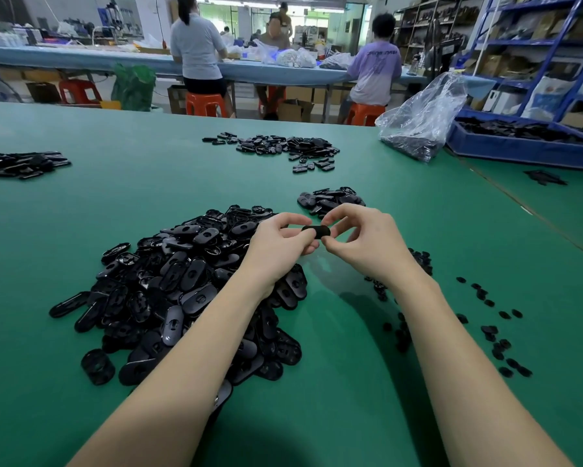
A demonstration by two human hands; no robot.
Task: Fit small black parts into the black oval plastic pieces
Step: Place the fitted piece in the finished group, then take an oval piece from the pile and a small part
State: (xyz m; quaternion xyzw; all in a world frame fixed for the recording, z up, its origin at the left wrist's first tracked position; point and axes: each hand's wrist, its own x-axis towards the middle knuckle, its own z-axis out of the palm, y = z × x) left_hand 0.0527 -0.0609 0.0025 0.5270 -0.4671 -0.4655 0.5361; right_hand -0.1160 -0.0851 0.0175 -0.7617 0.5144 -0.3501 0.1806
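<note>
Both your hands are clamped on one oval piece (pixel 316 231), held up above the surface (pixel 317 416) between them. Your left hand (pixel 280 244) pinches its left end with curled fingers; your right hand (pixel 367 244) has thumb and forefinger closed on its right end. The piece's long axis runs side to side, from one grip to the other, so it sits squarely between your hands and equally near both. Whether a small part is already under your right fingertips is hidden; I cannot tell. My guess is that you are pressing one home now.

For the next one, the ovals lie left and toward you: the big heap (pixel 189 291) spreads under your left forearm, so the left hand is nearer. The loose small parts (pixel 495 335) are scattered to your right, beside your right forearm, so that hand should fetch them. A small pile (pixel 330 200) sits just beyond your hands, likely finished pieces, though I cannot confirm it.

Farther out, another heap (pixel 283 148) lies mid-surface and one more (pixel 20 165) at far left. At far right, a clear bag (pixel 421 119) slumps with dark parts in its bottom, and beside it a blue tray (pixel 519 146) is filled with black pieces.
</note>
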